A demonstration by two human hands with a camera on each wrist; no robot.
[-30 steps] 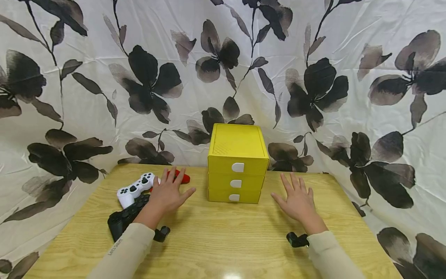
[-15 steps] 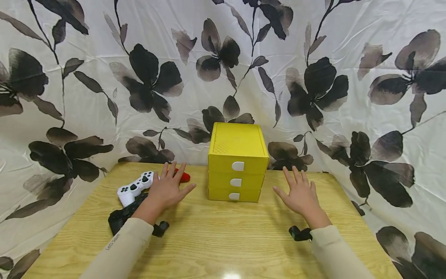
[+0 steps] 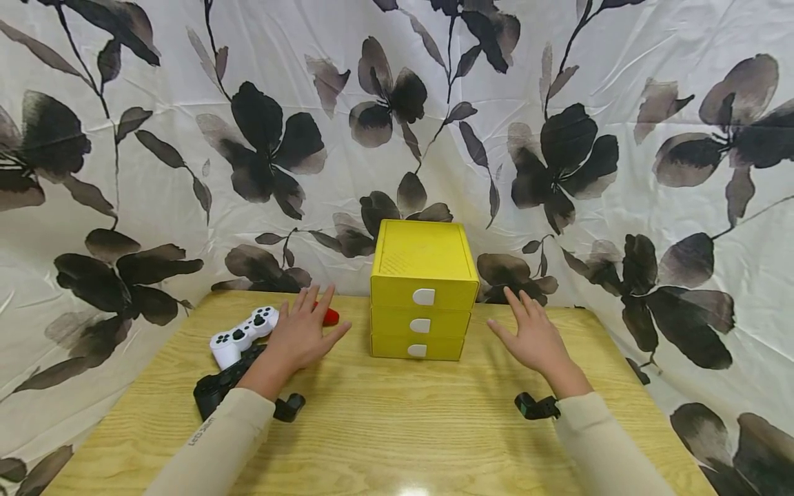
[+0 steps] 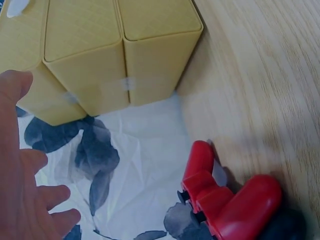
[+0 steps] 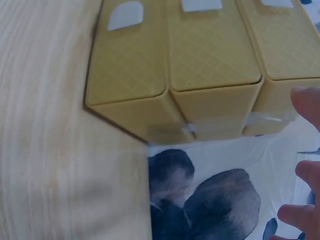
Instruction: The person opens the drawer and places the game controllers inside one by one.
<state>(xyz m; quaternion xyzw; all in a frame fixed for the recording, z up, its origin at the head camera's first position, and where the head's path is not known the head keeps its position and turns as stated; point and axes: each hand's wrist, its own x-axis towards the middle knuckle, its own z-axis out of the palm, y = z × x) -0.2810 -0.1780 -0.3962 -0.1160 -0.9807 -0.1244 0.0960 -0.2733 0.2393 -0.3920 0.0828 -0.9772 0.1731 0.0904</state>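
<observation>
A yellow three-drawer box (image 3: 422, 296) with white tabs stands at the back middle of the table. To its left my left hand (image 3: 299, 337) hovers with spread fingers and holds nothing. Beneath and behind that hand lie a white game controller (image 3: 243, 336), a black game controller (image 3: 217, 387) and a red game controller (image 3: 330, 317), the red one partly hidden by the fingers. In the left wrist view the red controller's grips (image 4: 220, 200) show beside the box. My right hand (image 3: 535, 334) is held to the right of the box, fingers spread, touching nothing.
The wooden table (image 3: 397, 427) reaches back to a floral cloth (image 3: 434, 124) hanging behind it. Small black wrist cameras (image 3: 537, 406) hang at both sleeves.
My hands rise slightly and stay spread; the right one shifts a little right over the second. The box and controllers stay where they were.
</observation>
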